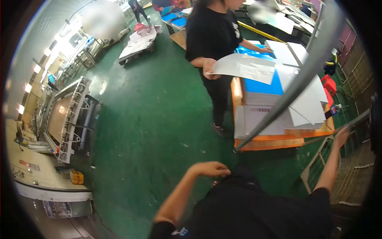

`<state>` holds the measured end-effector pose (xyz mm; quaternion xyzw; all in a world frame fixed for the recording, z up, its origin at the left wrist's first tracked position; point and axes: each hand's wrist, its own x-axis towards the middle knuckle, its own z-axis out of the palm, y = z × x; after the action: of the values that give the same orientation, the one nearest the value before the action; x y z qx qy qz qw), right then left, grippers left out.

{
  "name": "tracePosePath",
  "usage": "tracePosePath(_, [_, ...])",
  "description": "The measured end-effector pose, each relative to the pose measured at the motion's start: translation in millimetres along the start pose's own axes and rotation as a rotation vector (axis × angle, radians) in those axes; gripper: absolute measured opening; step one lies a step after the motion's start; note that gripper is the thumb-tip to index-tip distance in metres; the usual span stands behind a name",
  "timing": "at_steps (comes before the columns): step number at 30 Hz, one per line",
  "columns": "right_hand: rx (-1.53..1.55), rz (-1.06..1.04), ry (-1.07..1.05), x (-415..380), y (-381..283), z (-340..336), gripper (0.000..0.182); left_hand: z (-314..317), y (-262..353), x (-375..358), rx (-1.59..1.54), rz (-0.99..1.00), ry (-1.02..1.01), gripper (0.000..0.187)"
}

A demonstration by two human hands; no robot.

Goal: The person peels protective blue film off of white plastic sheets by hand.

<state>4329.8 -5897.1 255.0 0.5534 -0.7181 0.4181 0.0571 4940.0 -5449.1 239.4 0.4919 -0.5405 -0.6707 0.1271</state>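
Note:
My left hand is held low over the green floor, its fingers curled together with nothing visible in them. At the far right my right hand is closed around the upper bar of a metal rack; its fingertips are blurred. Across from me a co-worker in black holds a thin white sheet in one hand. The co-worker's other hand rests near blue sheets on an orange pallet, which carries stacks of white and blue sheets.
A grey pole crosses diagonally in front of the pallet. Red stools stand behind it. Machinery and a worktable line the left side. Another loaded pallet and more people are farther back on the green floor.

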Motion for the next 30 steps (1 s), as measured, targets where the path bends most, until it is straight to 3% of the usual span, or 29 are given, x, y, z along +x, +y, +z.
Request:
tracePosePath(1, [0.012, 0.064, -0.267, -121, 7, 18, 0.052, 17, -97, 4, -0.502, -0.104, 0.339, 0.038])
tracePosePath(2, [0.043, 0.315, -0.567, -239, 51, 48, 0.046, 47, -201, 12, -0.761, 0.096, 0.888, 0.034])
tracePosePath(3, [-0.117, 0.349, -0.864, -339, 66, 71, 0.044, 62, -238, -4, -0.66, 0.042, 1.354, 0.03])
tracePosePath(4, [-0.307, 0.247, -1.166, -418, 58, 76, 0.043, 74, -281, -28, -0.798, -0.182, 1.447, 0.029])
tracePosePath(5, [-0.426, 0.125, -1.421, -476, 43, 78, 0.041, 78, -295, -65, -1.05, -0.396, 1.324, 0.028])
tracePosePath(6, [-0.496, 0.012, -1.642, -523, 21, 80, 0.039, 96, -341, -90, -1.264, -0.197, 1.363, 0.029])
tracePosePath(7, [-0.541, -0.062, -1.801, -552, -12, 84, 0.038, 99, -359, -123, -1.342, -0.359, 1.243, 0.031])
tracePosePath(8, [-0.6, -0.141, -1.917, -568, -46, 91, 0.036, 98, -365, -155, -1.244, -0.631, 1.152, 0.032])
tracePosePath(9, [-0.682, -0.255, -2.017, -574, -80, 102, 0.035, 100, -387, -181, -1.119, -0.686, 1.087, 0.034])
tracePosePath(10, [-0.788, -0.403, -2.099, -574, -112, 119, 0.034, 97, -385, -208, -0.323, -0.924, 0.811, 0.038])
tracePosePath(12, [-0.979, -0.681, -2.147, -567, -172, 159, 0.032, 95, -388, -237, 0.072, -1.248, 0.514, 0.045])
tracePosePath(13, [-1.03, -0.77, -2.099, -563, -201, 182, 0.031, 81, -390, -245, 0.006, -1.18, 0.46, 0.045])
tracePosePath(14, [-0.991, -0.719, -1.996, -560, -226, 211, 0.03, 74, -386, -246, -0.073, -1.109, 0.402, 0.046])
tracePosePath(16, [-0.535, -0.526, -1.724, -581, -250, 288, 0.044, 44, -367, -235, -0.827, -0.857, 0.731, 0.044])
tracePosePath(17, [-0.598, -0.297, -1.754, -581, -318, 307, 0.048, 25, -367, -222, -0.938, -0.813, 0.816, 0.043])
tracePosePath(18, [-0.602, -0.375, -1.933, -588, -367, 335, 0.043, 10, -373, -210, -1.048, -0.763, 0.899, 0.044])
tracePosePath(19, [-0.185, -1.129, -1.724, -620, -357, 399, 0.04, -4, -372, -198, -1.124, -0.713, 0.955, 0.042])
tracePosePath(20, [-0.226, -0.929, -1.764, -620, -445, 394, 0.039, -25, -373, -191, -1.145, -0.689, 0.96, 0.039])
tracePosePath(22, [0.244, -0.406, -1.876, -653, -553, 425, 0.028, -64, -379, -181, -1.182, -0.663, 0.973, 0.035])
tracePosePath(25, [0.548, -0.285, -1.967, -669, -720, 426, 0.029, -129, -403, -186, -1.147, -0.662, 0.957, 0.029])
tracePosePath(26, [0.539, -0.337, -1.95, -674, -758, 428, 0.03, -152, -417, -191, -1.116, -0.675, 0.94, 0.027])
tracePosePath(30, [0.572, -0.344, -1.921, -691, -834, 465, 0.029, -279, -479, -247, -0.863, -0.837, 0.689, 0.02])
